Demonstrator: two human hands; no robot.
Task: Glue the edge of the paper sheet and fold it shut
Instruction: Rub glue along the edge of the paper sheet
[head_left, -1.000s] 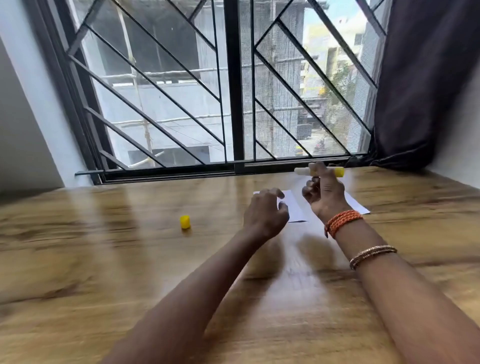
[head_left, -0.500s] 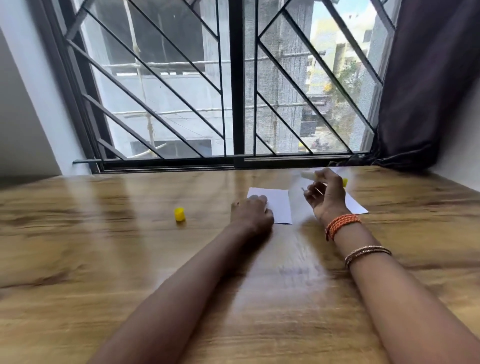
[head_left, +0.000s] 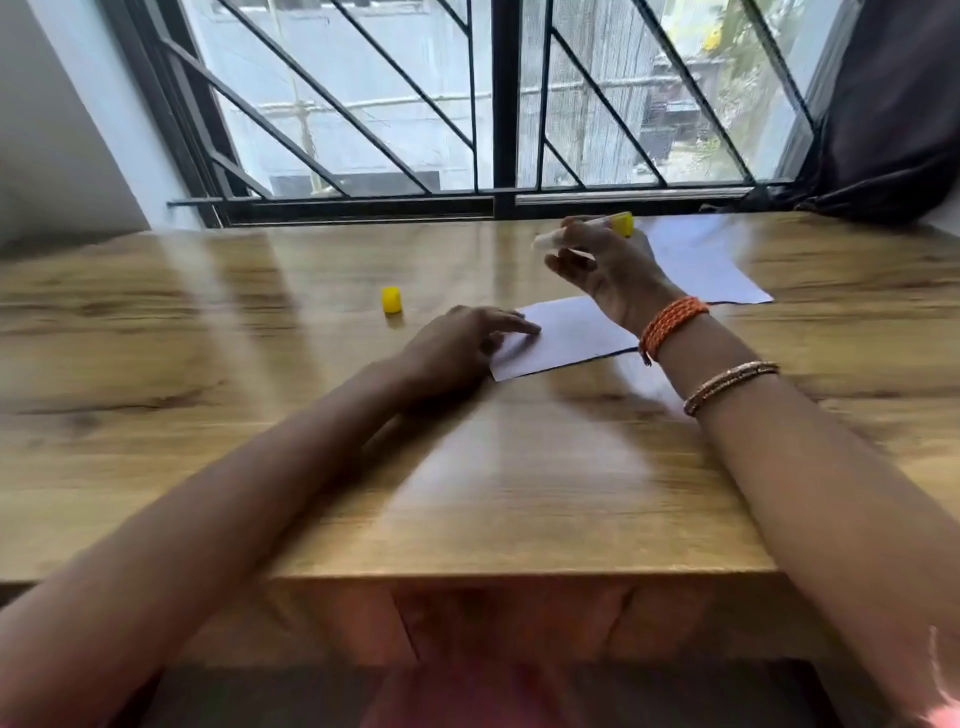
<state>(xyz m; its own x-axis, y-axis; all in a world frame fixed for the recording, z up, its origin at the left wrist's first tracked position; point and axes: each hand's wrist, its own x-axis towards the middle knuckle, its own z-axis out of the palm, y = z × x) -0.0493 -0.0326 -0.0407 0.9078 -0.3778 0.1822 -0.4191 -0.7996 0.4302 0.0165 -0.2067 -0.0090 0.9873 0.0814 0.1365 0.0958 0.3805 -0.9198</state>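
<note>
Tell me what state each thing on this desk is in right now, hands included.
Glue stick: uncapped, held above the table.
Yellow cap: off, standing alone on the table.
Paper sheet: lying flat under the left fingers.
Second sheet: flat, untouched.
Left hand: fingers straight, pressing the sheet.
Right hand: curled round the glue stick.

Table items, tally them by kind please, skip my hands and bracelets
Paper sheets: 2, one under the left hand, one behind the right hand
Glue stick: 1
Yellow cap: 1
Total: 4
</note>
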